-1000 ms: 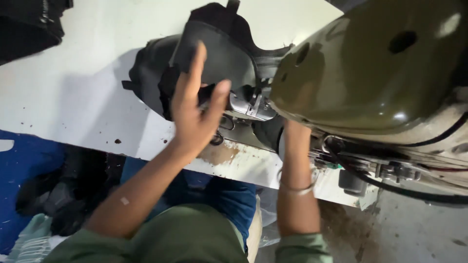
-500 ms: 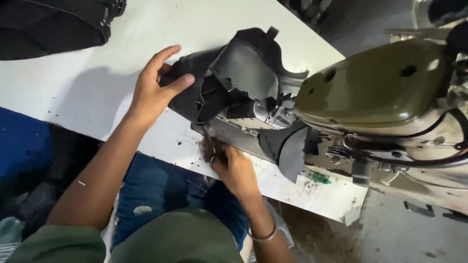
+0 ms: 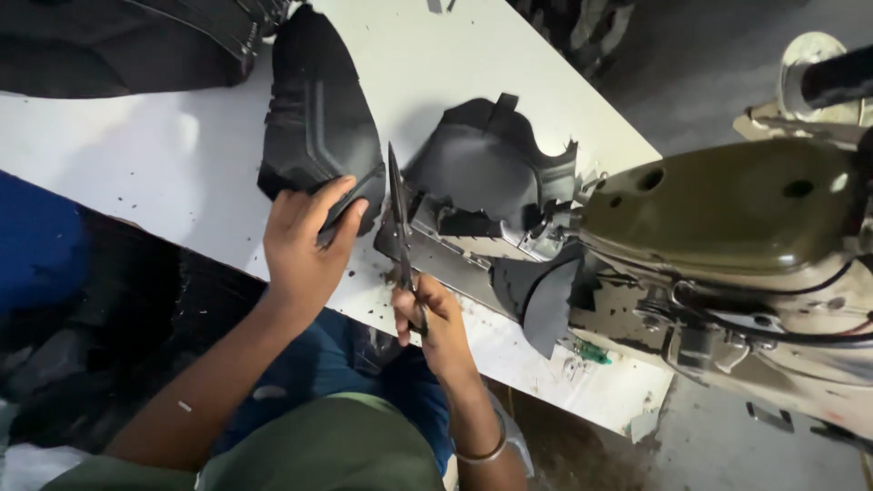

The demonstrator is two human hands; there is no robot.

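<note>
The left hand (image 3: 305, 241) pins a black leather piece (image 3: 318, 127) on the table (image 3: 164, 173); the right hand (image 3: 436, 318) grips scissors (image 3: 398, 214) upright just beside it.

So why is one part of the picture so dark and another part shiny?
Head view: the white table is brightly lit, the floor under its edge lies in deep shadow, the olive machine cover shows soft glare, and the left hand casts a faint shadow.

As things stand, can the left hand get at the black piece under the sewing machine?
Probably yes: left hand grips the loose black piece close by, bare table around; only the right hand's upright scissors stand between.
</note>
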